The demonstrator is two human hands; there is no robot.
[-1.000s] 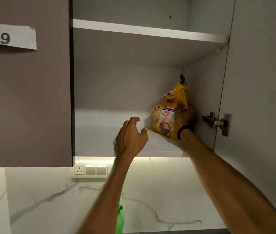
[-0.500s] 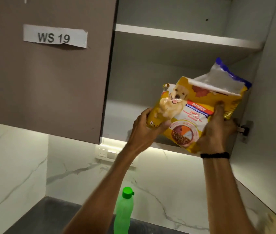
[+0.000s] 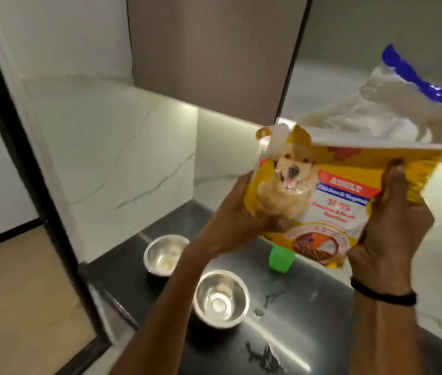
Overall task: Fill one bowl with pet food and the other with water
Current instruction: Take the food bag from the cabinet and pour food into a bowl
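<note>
1. The pet food bag (image 3: 336, 193) is up in the air, above the dark counter (image 3: 309, 334) and just in front of the wall cupboard (image 3: 214, 50). Its printed face is towards the camera.
2. The left hand (image 3: 241, 212) grips the bag's left edge, with the fingers wrapped round behind it. The right hand (image 3: 393, 220) clasps the right side, thumb pressed flat on the front. A black wristband (image 3: 384, 295) sits on that arm.
3. The bag looks soft and crinkly, a thin glossy film that is likely slippery. It sags between the hands, so it probably holds a fair weight low down.
4. Its top is open, with the white lining and a blue strip showing. The mouth points up and to the right, so nothing spills now. The food inside is hidden.
5. Holding both sides low, as here, seems the safe grip. For pouring, one hand under the bottom and one near the mouth would likely steer the flow better.
6. Two steel bowls stand apart on the counter below. Both the far bowl (image 3: 157, 246) and the near bowl (image 3: 206, 290) look empty, though the blur leaves some doubt.
7. A green bottle (image 3: 281, 259) shows only its cap under the bag; what it contains cannot be seen.
</note>
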